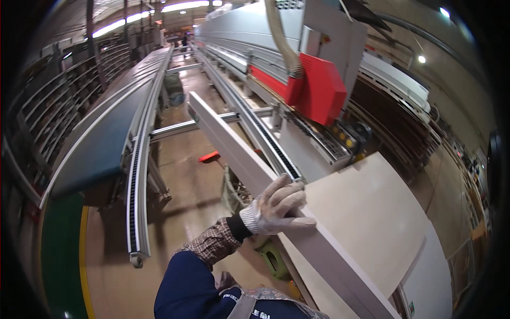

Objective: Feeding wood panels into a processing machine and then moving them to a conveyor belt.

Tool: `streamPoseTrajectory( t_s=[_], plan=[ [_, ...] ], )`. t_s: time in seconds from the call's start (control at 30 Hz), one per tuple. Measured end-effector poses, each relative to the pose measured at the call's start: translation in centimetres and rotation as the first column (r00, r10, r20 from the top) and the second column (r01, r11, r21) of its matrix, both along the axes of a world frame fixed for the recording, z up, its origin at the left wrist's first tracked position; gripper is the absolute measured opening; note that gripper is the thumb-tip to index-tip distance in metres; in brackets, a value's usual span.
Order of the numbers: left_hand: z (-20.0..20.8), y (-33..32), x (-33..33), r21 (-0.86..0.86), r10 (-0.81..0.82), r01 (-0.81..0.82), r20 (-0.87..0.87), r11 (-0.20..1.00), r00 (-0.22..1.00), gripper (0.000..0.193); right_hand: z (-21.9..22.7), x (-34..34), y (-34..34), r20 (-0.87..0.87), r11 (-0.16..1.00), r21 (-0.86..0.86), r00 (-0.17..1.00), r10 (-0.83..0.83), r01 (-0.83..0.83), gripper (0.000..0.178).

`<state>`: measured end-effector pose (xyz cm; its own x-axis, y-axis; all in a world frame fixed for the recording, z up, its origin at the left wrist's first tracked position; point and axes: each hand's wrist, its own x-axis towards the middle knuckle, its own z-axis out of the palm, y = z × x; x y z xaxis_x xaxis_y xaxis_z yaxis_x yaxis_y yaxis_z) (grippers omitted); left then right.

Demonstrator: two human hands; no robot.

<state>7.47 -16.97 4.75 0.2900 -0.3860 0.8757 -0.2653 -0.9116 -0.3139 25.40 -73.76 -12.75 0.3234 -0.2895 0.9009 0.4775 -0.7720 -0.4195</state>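
Observation:
My left hand (pixel 279 204), in a pale work glove, grips a long, narrow whitish board (pixel 329 255) at about its middle. Its fingers bend over the board's upper edge, and the thumb lies nearer to me. The board stands on its edge and slants from the far left to the near right. Just beyond it lies a wide pale panel (pixel 372 202), partly hidden behind the board. Nowhere in the picture does my right hand show.
A long grey machine with a red cover (pixel 321 87) and ribbed hose (pixel 279 34) stands ahead. Roller rails (pixel 139 196) and a blue conveyor belt (pixel 101 151) run along the left. Below the board are a sack (pixel 232 194) and a green container (pixel 272 260).

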Motion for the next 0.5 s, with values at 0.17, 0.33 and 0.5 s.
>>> streamPoseTrajectory(
  t_s=[0.17, 0.33, 0.5],
  plan=[
    [-1.9, 0.8, -16.5, -0.07, 0.3, -0.296, 0.066, 0.953, 0.952, 0.059, 2.2, -4.0, 5.1, 0.118, 0.986, -0.02, 0.979, 0.169, -0.168, 0.069],
    [-5.7, -1.4, -37.2, -0.169, 0.663, -0.651, 0.024, 0.74, 0.748, 0.066, 2.9, -11.8, 10.2, 0.22, 0.943, -0.059, 0.917, 0.333, -0.328, 0.067],
    [-11.2, -5.4, -58.3, -0.195, 0.848, -0.833, -0.011, 0.517, 0.529, 0.051, 2.6, -20.6, 16.7, 0.34, 0.905, -0.182, 0.839, 0.424, -0.384, 0.067]
  ],
)
